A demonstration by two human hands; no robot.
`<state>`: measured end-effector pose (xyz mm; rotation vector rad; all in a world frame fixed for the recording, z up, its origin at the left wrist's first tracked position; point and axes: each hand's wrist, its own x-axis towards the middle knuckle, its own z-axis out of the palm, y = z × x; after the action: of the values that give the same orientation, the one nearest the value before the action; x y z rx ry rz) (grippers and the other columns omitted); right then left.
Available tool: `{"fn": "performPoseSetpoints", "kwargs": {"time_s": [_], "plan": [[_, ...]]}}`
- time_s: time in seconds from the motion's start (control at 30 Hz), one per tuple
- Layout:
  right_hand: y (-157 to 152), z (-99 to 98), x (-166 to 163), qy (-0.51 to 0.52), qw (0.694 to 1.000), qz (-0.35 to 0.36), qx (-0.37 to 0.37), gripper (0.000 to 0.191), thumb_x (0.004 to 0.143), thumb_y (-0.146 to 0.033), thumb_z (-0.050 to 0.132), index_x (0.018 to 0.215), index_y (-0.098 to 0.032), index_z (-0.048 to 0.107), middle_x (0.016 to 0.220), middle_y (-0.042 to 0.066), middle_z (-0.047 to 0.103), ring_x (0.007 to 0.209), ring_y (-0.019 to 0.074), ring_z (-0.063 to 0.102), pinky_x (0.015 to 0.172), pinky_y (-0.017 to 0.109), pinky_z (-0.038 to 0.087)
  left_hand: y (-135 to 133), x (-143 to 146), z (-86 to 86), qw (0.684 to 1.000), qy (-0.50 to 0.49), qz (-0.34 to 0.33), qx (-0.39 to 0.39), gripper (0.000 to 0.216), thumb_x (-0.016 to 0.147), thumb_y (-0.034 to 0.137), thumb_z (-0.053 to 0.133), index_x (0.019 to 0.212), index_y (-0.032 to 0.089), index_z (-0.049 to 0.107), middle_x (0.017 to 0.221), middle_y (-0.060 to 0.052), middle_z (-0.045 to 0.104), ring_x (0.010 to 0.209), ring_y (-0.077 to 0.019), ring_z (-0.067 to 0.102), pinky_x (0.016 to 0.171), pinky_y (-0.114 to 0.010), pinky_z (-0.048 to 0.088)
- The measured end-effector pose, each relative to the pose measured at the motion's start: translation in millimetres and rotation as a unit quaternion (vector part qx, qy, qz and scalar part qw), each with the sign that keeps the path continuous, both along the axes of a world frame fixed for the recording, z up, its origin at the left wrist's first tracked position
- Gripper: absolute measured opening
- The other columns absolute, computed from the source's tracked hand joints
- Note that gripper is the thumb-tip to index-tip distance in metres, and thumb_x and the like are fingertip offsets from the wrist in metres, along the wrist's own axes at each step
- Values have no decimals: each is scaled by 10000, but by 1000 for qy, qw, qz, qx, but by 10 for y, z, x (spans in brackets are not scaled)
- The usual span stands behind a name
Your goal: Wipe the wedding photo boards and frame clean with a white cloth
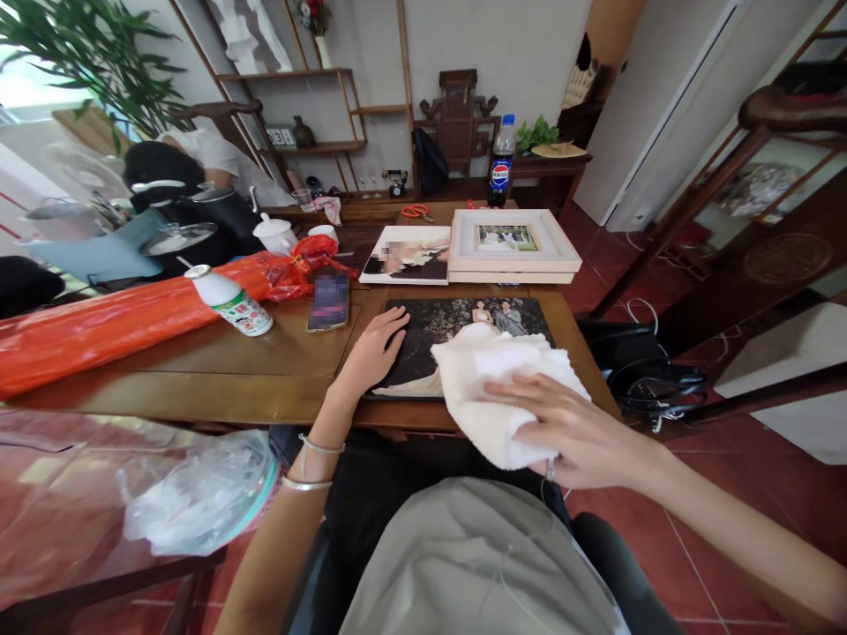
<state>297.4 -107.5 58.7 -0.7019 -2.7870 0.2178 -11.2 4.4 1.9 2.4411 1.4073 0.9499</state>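
Observation:
A dark wedding photo panel (420, 344) lies flat on the wooden table in front of me, showing a couple near its top right. My left hand (374, 351) rests on the panel's left edge with its fingers stretched out. With my right hand (562, 428) I hold a fluffy white towel (493, 357) against the panel's lower right part. The towel covers that corner and droops over the table's front edge. Some of my right fingertips are sunk in the cloth.
Behind the panel lie a photo print (407, 256) and a white picture frame (562, 251). A Pepsi bottle (501, 168) stands farther back. To the left are a phone (328, 302), a tilted white bottle (231, 304) and a long red-wrapped bundle (132, 313). A plastic bag (198, 494) hangs low left.

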Motion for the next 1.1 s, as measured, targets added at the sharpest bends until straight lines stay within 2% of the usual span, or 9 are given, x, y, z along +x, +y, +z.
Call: {"fn": "performPoseSetpoints", "kwargs": {"time_s": [0.1, 0.2, 0.37, 0.43, 0.6, 0.73, 0.83, 0.93, 1.1], "plan": [[126, -25, 22, 11, 1000, 8, 8, 117, 736, -172, 604, 831, -209, 660, 1416, 103, 487, 1303, 272, 432, 1066, 481, 318, 4, -3, 1, 1000, 8, -1, 2, 387, 950, 265, 386, 1247, 123, 591, 1373, -124, 531, 1311, -235, 443, 1115, -444, 333], [542, -20, 53, 13, 999, -33, 40, 86, 782, -221, 597, 832, -195, 662, 1382, 122, 514, 1242, 290, 481, 993, 472, 383, 14, -12, -7, 1000, 15, 0, 4, 389, 951, 277, 387, 1251, 131, 586, 1371, -124, 532, 1309, -239, 445, 1114, -455, 332], [1292, -5, 33, -34, 990, -106, 81, 178, 860, -288, 540, 844, -165, 668, 918, 120, 698, 923, 280, 622, 826, 440, 448, 24, -23, -16, 1000, 16, -5, 4, 388, 954, 290, 384, 1256, 148, 582, 1370, -117, 534, 1310, -238, 442, 1112, -465, 335], [1419, -21, 12, -32, 989, -114, 86, 174, 854, -254, 539, 873, -160, 684, 953, 127, 702, 946, 284, 624, 837, 449, 448, 18, -19, -12, 1000, 12, -4, 4, 385, 952, 282, 386, 1254, 146, 583, 1369, -120, 535, 1309, -238, 444, 1113, -466, 334], [1016, -51, -86, -18, 996, -62, 68, 325, 704, -89, 580, 975, -199, 720, 1419, 112, 484, 1304, 299, 434, 1044, 496, 346, -4, 6, -5, 1000, 2, 7, -2, 379, 948, 270, 389, 1247, 147, 587, 1370, -117, 534, 1309, -235, 445, 1116, -458, 334], [335, -34, -227, -58, 997, -23, 48, 247, 717, -128, 614, 928, -175, 733, 1456, 146, 428, 1337, 328, 388, 1075, 504, 320, -11, 17, -4, 1000, 5, 7, -4, 387, 948, 263, 385, 1252, 128, 582, 1372, -126, 530, 1314, -239, 438, 1120, -451, 328], [84, -31, -296, -65, 997, -11, 47, 117, 733, -168, 637, 792, -151, 736, 1464, 168, 409, 1348, 371, 352, 1067, 535, 315, -8, 14, -2, 1000, 9, 4, -2, 394, 949, 261, 381, 1255, 112, 581, 1373, -135, 528, 1317, -241, 434, 1120, -446, 327], [224, -43, -284, -36, 999, -2, 38, 166, 746, -155, 624, 854, -192, 744, 1458, 117, 434, 1355, 321, 354, 1095, 513, 282, 0, 7, -1, 1000, 11, -1, -2, 401, 947, 262, 384, 1253, 94, 582, 1370, -146, 529, 1314, -242, 437, 1123, -441, 323], [977, -85, -181, -2, 997, -58, 51, 282, 742, -135, 617, 988, -220, 726, 1422, 92, 486, 1324, 276, 410, 1094, 507, 291, 9, -2, -4, 1000, 7, 1, -8, 392, 943, 274, 385, 1253, 138, 584, 1379, -116, 527, 1316, -232, 436, 1114, -459, 332]]}}
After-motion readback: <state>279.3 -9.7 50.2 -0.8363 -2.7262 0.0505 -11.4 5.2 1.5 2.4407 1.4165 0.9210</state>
